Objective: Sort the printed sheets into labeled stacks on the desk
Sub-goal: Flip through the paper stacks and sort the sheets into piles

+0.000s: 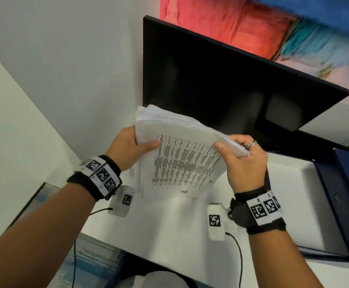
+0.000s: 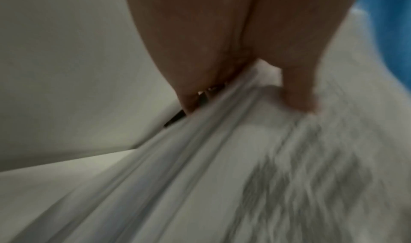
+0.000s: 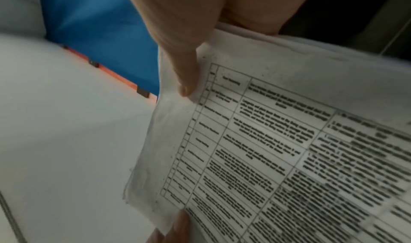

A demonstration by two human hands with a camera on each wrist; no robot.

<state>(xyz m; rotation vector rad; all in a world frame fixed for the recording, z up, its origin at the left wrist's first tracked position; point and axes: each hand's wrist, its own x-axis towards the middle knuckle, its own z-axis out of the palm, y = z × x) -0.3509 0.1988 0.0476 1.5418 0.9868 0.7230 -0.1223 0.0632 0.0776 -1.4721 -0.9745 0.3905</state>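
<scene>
Above the white desk (image 1: 169, 231), from the head view, both hands hold a thick stack of printed sheets (image 1: 181, 156) up in the air, in front of a dark monitor (image 1: 231, 90). The left hand (image 1: 127, 146) grips the stack's left edge, thumb laid over the top page. The right hand (image 1: 244, 161), a ring on one finger, pinches the right edge, thumb on top. The top sheet carries a printed table. A dark blue folder (image 1: 340, 204) lies on the desk to the right, and a bright painting (image 1: 252, 23) hangs behind the monitor.

Left wrist view: blurred, but the thumb (image 2: 298, 92) presses down on the paper, fingers beneath the layered edges.

Right wrist view: the thumb (image 3: 184, 67) clamps the corner of the table page (image 3: 266, 141), and another fingertip shows at its lower edge.
</scene>
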